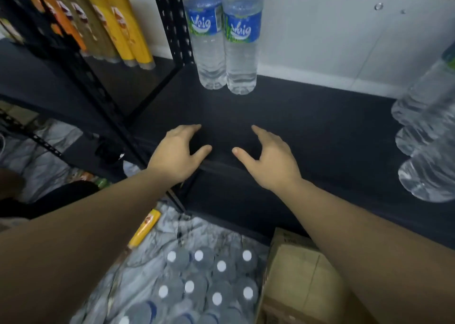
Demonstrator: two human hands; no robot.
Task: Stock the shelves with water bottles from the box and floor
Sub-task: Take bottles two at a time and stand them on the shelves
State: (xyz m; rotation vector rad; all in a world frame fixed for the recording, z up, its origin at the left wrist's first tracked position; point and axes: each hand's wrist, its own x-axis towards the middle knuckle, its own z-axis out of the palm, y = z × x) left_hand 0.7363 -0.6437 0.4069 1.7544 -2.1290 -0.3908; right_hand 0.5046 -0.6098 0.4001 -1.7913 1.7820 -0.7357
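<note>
Below and behind both wrists, down on the floor, a cluster of water bottles (206, 286) stands upright, white caps facing up, on crinkled plastic wrap; a cardboard box (295, 274) sits just to the right of them, under the right forearm. A yellow tube (145, 227) lies on the floor beneath the left forearm. The left hand (177, 153) and the right hand (268, 158) are both empty, fingers loosely spread and curved, thumbs pointing toward each other, hovering over the front edge of the dark shelf (307, 131); whether the palms touch it is hard to tell from this angle. Since the floor bottles stand with their long axis vertical and lie nearer the left arm, the next pickup probably means drawing the hands back and down, the left reaching the pack first, the right closer to the box. Beyond the fingertips, two labelled bottles (226, 37) stand upright side by side, touching, at the back of the shelf against the white wall (344, 40). Far off to the right of the right hand, more clear bottles (428, 136) crowd the shelf end. Left of the left hand, past the black perforated post (172, 28), orange and yellow tubes (108, 25) stand in a neighbouring bay.
</note>
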